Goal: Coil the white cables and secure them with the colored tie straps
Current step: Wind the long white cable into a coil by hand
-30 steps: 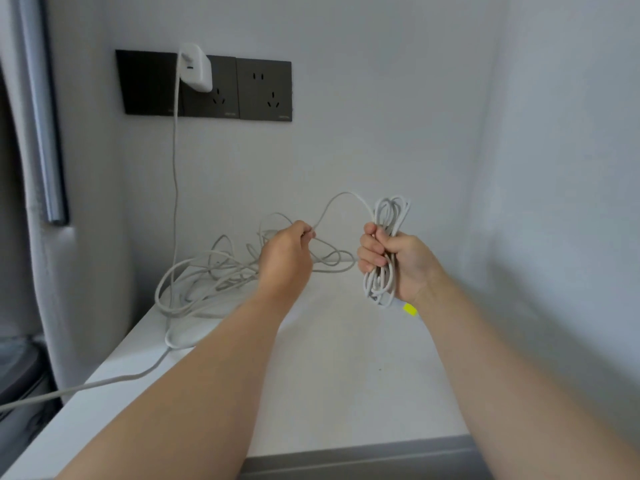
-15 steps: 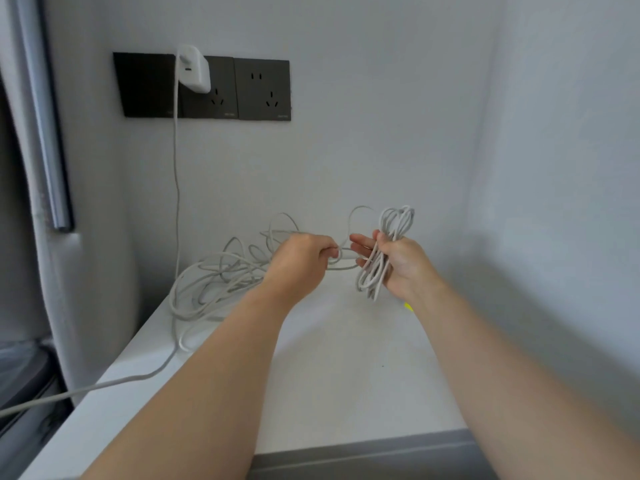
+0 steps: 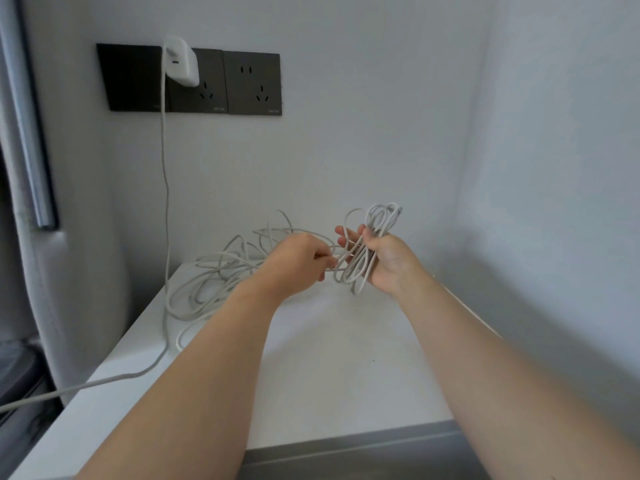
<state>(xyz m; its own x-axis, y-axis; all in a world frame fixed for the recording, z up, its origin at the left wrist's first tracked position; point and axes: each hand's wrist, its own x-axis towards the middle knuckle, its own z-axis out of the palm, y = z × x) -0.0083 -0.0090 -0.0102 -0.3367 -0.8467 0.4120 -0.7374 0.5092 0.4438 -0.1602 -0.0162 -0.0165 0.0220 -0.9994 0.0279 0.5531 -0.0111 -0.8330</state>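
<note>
The left hand (image 3: 301,261), pinching loose cable (image 3: 221,271), has reached the coil (image 3: 381,220), where the right hand (image 3: 388,265) spreads its fingers (image 3: 346,233) for another loop.

**White Top Carries a Heap of Slack Cable**

A white tabletop (image 3: 329,375) fills the corner, its back and right sides meeting pale walls. Along its near edge runs a grey band (image 3: 346,455). At the back left of the top lies a loose tangle of white cable (image 3: 214,275), its loops overlapping and spreading toward the left edge; several strands arch up off the surface rather than lying flat. A thin white cord (image 3: 162,341) comes down the wall, runs along the left side of the top just beside the tangle, then bends over the left edge and trails away. A tiny dark speck (image 3: 373,360) marks the bare middle.
</note>
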